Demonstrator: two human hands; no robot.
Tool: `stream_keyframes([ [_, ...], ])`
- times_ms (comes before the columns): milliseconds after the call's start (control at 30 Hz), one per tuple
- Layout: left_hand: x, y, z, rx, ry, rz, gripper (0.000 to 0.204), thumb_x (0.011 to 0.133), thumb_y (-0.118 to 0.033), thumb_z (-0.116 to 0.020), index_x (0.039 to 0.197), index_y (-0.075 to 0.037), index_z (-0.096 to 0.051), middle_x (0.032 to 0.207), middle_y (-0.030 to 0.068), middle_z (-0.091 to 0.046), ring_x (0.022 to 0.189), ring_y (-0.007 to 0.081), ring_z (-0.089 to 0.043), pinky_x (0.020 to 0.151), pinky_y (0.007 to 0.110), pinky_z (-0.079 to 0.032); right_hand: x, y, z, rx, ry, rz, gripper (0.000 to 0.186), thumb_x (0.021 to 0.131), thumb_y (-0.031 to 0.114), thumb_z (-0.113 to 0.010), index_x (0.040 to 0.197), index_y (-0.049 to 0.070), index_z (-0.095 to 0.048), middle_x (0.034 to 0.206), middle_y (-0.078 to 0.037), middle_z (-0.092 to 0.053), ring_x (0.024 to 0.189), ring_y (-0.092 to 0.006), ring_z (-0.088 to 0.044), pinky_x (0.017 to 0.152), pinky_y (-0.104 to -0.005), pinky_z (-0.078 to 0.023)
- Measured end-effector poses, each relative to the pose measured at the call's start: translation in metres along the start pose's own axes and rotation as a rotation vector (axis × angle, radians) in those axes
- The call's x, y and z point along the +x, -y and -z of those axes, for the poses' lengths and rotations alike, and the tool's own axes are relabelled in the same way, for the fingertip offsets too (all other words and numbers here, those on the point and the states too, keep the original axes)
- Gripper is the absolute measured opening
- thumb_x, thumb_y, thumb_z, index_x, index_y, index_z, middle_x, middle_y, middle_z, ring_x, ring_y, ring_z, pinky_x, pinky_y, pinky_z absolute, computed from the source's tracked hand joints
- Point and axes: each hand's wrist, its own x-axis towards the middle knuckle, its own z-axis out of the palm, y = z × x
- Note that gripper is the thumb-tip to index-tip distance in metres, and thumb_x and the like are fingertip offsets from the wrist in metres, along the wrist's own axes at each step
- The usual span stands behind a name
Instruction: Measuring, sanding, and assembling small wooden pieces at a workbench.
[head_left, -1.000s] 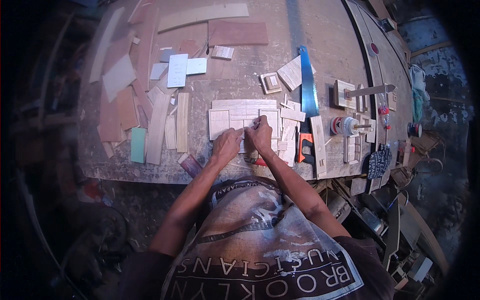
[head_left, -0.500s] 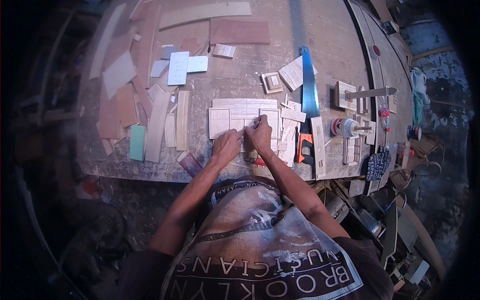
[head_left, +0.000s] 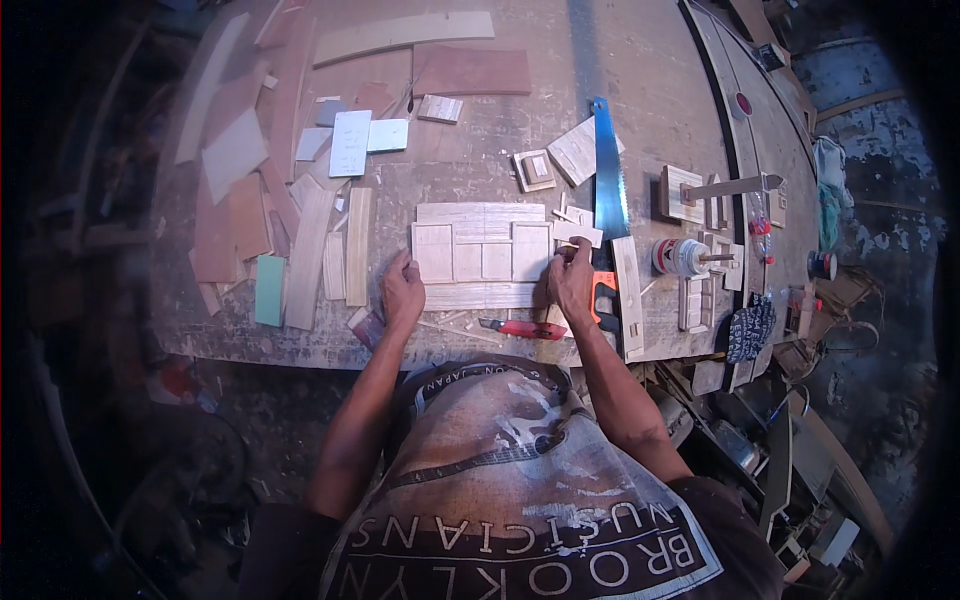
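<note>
A flat panel of pale wood strips and raised rectangular pieces (head_left: 482,262) lies in front of me on the workbench. Its left edge is in the grip of my left hand (head_left: 403,292), fingers bent. At the opposite edge, my right hand (head_left: 571,287) has its fingers curled and the thumb against the panel; its fingertips are close to a small thin wood slat (head_left: 577,232). Below the panel lies a red utility knife (head_left: 525,328) among thin offcuts. Right of my right hand is a handsaw with a blue blade (head_left: 610,175) and orange handle (head_left: 603,295).
A white glue bottle (head_left: 680,257) lies at the right, near small wooden block assemblies (head_left: 682,195). Loose boards and a green piece (head_left: 269,290) cover the left side. White cards (head_left: 350,143) lie beyond them. A long wood strip (head_left: 628,297) lies beside the saw handle.
Both hands have moved apart from the panel's middle, the left to its left edge and the right to its right edge. The panel's centre and the red knife are now uncovered.
</note>
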Motion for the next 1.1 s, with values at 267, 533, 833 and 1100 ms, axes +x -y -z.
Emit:
stream_keyframes([
  [267, -0.002, 0.009, 0.0, -0.115, -0.019, 0.065, 0.033, 0.095, -0.007, -0.055, 0.124, 0.009, -0.061, 0.11, 0.0234, -0.07, 0.104, 0.0296, -0.069, 0.092, 0.034, -0.05, -0.007, 0.007, -0.004, 0.065, 0.018, -0.03, 0.045, 0.087, 0.01, -0.056, 0.129, -0.001, -0.043, 0.104, -0.022, -0.068, 0.089, -0.0307, -0.07, 0.079, -0.0402, -0.055],
  [533, 0.001, 0.008, 0.004, -0.049, 0.009, 0.124, 0.035, 0.096, -0.01, -0.056, 0.126, 0.006, -0.062, 0.116, 0.021, -0.07, 0.107, 0.0276, -0.068, 0.094, 0.032, -0.05, -0.014, -0.002, -0.008, 0.102, 0.03, -0.091, 0.053, 0.082, 0.004, -0.064, 0.13, 0.001, -0.044, 0.101, -0.017, -0.067, 0.084, -0.0236, -0.068, 0.075, -0.0359, -0.055],
  [833, 0.001, 0.013, 0.007, -0.095, 0.024, 0.12, 0.033, 0.095, -0.013, -0.058, 0.122, 0.006, -0.065, 0.114, 0.0216, -0.071, 0.105, 0.0275, -0.069, 0.093, 0.033, -0.05, -0.012, -0.001, -0.01, 0.117, 0.003, -0.095, 0.053, 0.08, 0.004, -0.065, 0.129, 0.0, -0.046, 0.1, -0.018, -0.067, 0.084, -0.0252, -0.068, 0.077, -0.0367, -0.055],
  [1100, -0.001, 0.013, 0.007, -0.129, 0.008, 0.173, 0.033, 0.095, -0.013, -0.058, 0.122, 0.005, -0.065, 0.114, 0.0211, -0.071, 0.104, 0.0259, -0.069, 0.093, 0.032, -0.05, -0.012, 0.006, -0.008, 0.123, -0.002, -0.101, 0.051, 0.082, 0.006, -0.065, 0.129, -0.002, -0.046, 0.097, -0.02, -0.068, 0.083, -0.0279, -0.069, 0.077, -0.0383, -0.055],
])
